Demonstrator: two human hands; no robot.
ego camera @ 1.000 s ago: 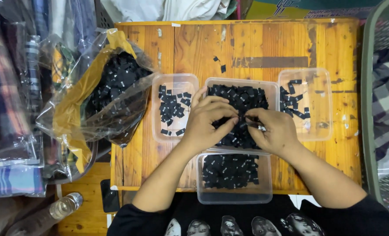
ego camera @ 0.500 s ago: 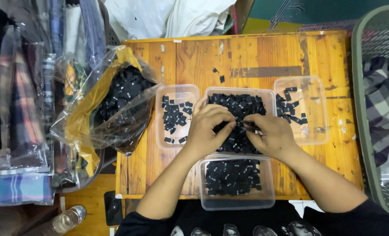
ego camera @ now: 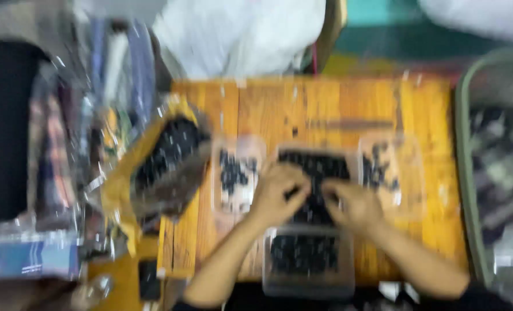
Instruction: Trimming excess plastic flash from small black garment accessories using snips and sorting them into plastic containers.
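The view is badly blurred. My left hand (ego camera: 276,193) and my right hand (ego camera: 351,204) rest close together over a clear plastic tray (ego camera: 317,155) of small black pieces in the middle of the wooden table (ego camera: 325,109). The fingers of both hands curl inward; blur hides whether they pinch a piece. A second clear tray (ego camera: 308,285) of black pieces sits just below my hands, at the table's near edge. Smaller clear trays with fewer black pieces stand to the left (ego camera: 236,175) and to the right (ego camera: 392,173).
A clear and yellow plastic bag (ego camera: 164,164) of black pieces lies at the table's left edge. Folded cloth and packets (ego camera: 43,173) pile up further left. A green-rimmed basket (ego camera: 492,173) stands at the right. White cloth (ego camera: 239,34) lies beyond the table.
The camera has tilted so the table sits lower in the view, and the picture has blurred. My hands stay together over the middle tray.
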